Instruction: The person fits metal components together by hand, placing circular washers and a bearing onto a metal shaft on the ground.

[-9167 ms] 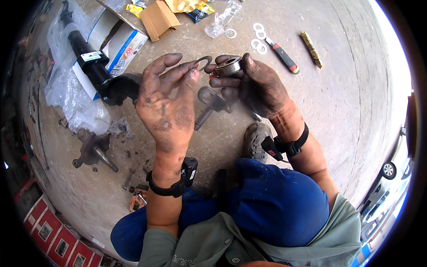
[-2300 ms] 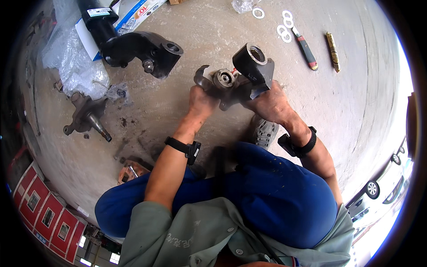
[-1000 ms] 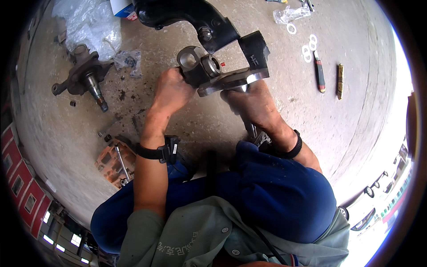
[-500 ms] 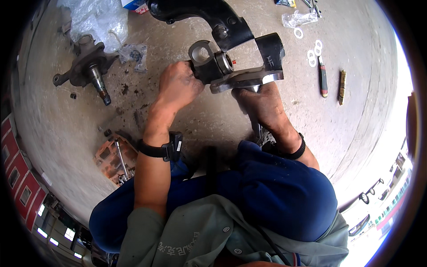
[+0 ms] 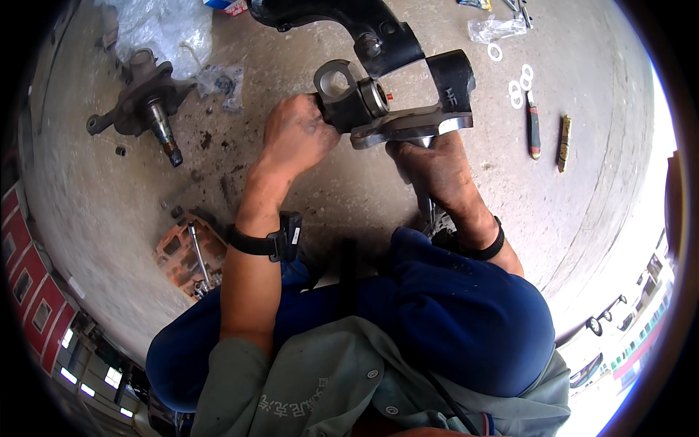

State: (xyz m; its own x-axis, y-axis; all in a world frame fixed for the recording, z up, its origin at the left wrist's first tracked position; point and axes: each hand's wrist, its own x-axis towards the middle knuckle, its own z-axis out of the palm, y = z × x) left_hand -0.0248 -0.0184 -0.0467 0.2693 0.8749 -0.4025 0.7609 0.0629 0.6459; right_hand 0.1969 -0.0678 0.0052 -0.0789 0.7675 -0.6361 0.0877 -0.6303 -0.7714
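A black steering knuckle [image 5: 411,130] with a bright machined flange is held between my two hands at the end of a black axle beam [image 5: 389,45]. My left hand [image 5: 300,135] is closed around the knuckle's left side, below an open ring-shaped eye [image 5: 336,80]. A steel-edged round collar [image 5: 376,97] faces the gap between the knuckle's arms. Beneath the flange, my right hand [image 5: 440,171] wraps the shaft, its fingers partly hidden. The knuckle's upper right arm [image 5: 451,80] stands beside the beam end.
A dirty knuckle [image 5: 149,105] with its spindle lies at left, near clear plastic wrap [image 5: 160,33]. An orange-brown tool case [image 5: 175,251] carries a ratchet [image 5: 197,251]. At right lie white rings [image 5: 515,95], a red-and-black-handled tool [image 5: 534,135] and a yellowish stick [image 5: 564,142].
Everything ahead appears slightly further right and a little higher, floor items included. Both hands keep their hold on the knuckle, which has not visibly moved against the beam.
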